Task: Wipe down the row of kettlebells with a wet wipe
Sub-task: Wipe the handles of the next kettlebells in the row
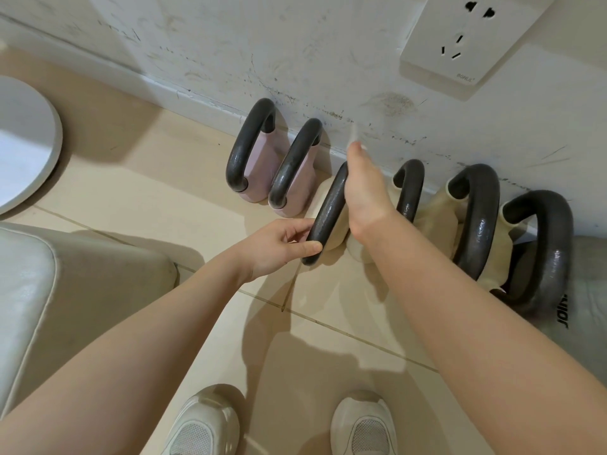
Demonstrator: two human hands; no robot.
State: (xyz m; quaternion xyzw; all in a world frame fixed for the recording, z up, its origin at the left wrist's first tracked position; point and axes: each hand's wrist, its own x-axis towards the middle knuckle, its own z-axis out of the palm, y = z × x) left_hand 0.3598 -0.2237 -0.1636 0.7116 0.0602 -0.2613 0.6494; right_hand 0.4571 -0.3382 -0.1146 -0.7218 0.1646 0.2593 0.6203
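Several kettlebells with dark grey handles stand in a row along the wall. Two pink kettlebells [254, 159] are at the left, cream ones in the middle, and a grey kettlebell [542, 254] at the right. My left hand [279, 246] grips the near end of the third kettlebell's handle [328, 208]. My right hand [364, 188] lies over the top of that handle, fingers curled behind it. A pale strip of wet wipe [354, 134] sticks up above the fingertips. The cream body below is mostly hidden by my hands.
A scuffed white wall with a wall socket [473, 41] rises behind the row. A white round base [23, 142] sits on the tiled floor at the left, with a pale cushioned seat [65, 290] below it. My two white shoes [361, 425] are at the bottom.
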